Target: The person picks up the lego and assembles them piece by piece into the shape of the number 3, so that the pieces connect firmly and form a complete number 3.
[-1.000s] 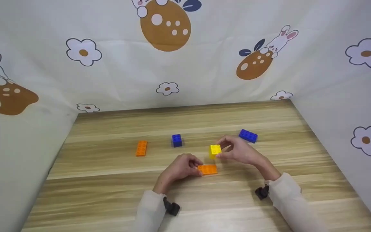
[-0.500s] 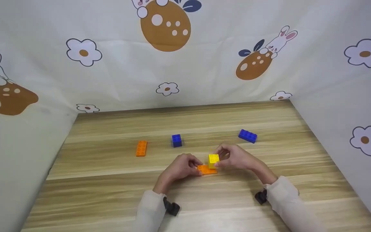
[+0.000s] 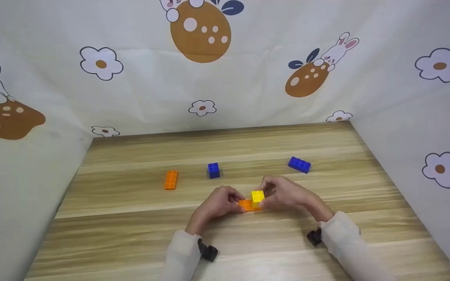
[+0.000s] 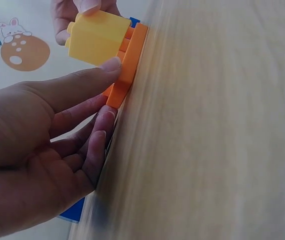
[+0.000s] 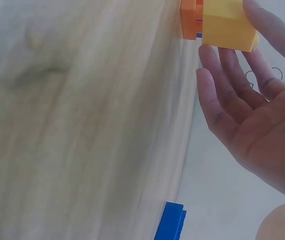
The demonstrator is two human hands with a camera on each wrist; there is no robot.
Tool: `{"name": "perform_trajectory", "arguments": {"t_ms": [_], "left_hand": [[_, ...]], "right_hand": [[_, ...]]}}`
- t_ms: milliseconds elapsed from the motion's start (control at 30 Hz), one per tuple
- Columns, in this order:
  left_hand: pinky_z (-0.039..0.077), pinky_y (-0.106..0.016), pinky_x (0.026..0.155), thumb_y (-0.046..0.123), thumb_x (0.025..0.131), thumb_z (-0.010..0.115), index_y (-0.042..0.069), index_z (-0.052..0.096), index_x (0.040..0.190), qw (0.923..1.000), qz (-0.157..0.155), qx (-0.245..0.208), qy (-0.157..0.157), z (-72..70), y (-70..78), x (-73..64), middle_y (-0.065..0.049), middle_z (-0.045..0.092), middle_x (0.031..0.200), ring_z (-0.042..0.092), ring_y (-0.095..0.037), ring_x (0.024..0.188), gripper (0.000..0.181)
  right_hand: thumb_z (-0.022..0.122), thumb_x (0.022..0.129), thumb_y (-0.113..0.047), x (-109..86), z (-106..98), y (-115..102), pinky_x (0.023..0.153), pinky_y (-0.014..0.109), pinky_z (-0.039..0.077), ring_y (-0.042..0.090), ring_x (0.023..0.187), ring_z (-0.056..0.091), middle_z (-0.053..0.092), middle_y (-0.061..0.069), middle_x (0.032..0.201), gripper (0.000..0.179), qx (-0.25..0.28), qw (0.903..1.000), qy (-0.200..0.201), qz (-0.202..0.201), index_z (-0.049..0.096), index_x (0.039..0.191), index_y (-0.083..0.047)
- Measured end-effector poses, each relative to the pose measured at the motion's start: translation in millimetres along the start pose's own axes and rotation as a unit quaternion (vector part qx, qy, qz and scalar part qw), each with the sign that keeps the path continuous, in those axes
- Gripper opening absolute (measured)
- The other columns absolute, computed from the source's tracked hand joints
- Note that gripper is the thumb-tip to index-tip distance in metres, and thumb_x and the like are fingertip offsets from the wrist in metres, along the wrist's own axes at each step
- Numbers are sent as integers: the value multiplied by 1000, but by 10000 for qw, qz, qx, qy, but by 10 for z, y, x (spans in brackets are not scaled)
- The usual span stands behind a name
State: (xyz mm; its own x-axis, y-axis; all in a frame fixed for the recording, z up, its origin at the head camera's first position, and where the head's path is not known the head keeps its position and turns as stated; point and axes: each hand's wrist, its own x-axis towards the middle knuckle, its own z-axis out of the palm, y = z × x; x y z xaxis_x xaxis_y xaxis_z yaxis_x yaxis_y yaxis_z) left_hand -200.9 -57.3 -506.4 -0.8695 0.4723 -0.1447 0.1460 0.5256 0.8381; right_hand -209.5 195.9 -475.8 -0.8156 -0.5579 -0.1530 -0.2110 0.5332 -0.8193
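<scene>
A flat orange building brick [image 3: 244,205] lies on the table, its left end pinched between the thumb and fingers of my left hand [image 3: 218,201]. Over its right part my right hand [image 3: 286,192] holds a cube-shaped yellow brick [image 3: 258,198] by thumb and fingertips. In the left wrist view, the yellow brick [image 4: 97,37] sits against the studs of the orange brick [image 4: 135,57], and some studs still show between them. A narrow gap also shows in the right wrist view between the yellow brick [image 5: 227,25] and the orange brick [image 5: 188,20].
Farther back on the wooden table [image 3: 131,234] lie a second flat orange brick [image 3: 171,180], a small blue brick [image 3: 213,170] and a longer blue brick [image 3: 299,164]. Fabric walls [image 3: 147,93] with printed rabbits and flowers border the table's back and sides.
My right hand has brought the yellow brick down and slightly left, from above and behind the orange brick onto its right part. My left hand keeps its place on the orange brick.
</scene>
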Motion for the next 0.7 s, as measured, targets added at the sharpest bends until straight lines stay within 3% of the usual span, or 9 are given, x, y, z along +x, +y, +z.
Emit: {"name": "perform_trajectory", "arguments": {"t_ms": [133,333,700], "left_hand": [[47,-22,69,16,81,84,8,77,103,10000,-34,-30,-18,-4,0,3,-2,67,88,55,-12,77,25],[48,-23,70,17,82,84,8,77,103,10000,-58,-45,-6,-3,1,19,-2,68,89,56,-12,77,24],[50,-22,70,18,81,84,9,77,102,10000,-78,-42,26,8,-11,18,-2,69,89,57,-11,77,24]], "right_hand": [[85,80,-18,-1,-12,-23,95,39,55,23,103,67,72,9,115,31,-11,10000,-93,11,64,101,-10],[82,82,-10,3,-7,-58,95,41,57,33,112,69,66,17,129,30,403,9986,-348,56,58,100,-5],[84,80,-12,29,-8,-72,91,34,57,29,110,69,68,16,127,31,445,9982,-331,245,59,96,-4]]}}
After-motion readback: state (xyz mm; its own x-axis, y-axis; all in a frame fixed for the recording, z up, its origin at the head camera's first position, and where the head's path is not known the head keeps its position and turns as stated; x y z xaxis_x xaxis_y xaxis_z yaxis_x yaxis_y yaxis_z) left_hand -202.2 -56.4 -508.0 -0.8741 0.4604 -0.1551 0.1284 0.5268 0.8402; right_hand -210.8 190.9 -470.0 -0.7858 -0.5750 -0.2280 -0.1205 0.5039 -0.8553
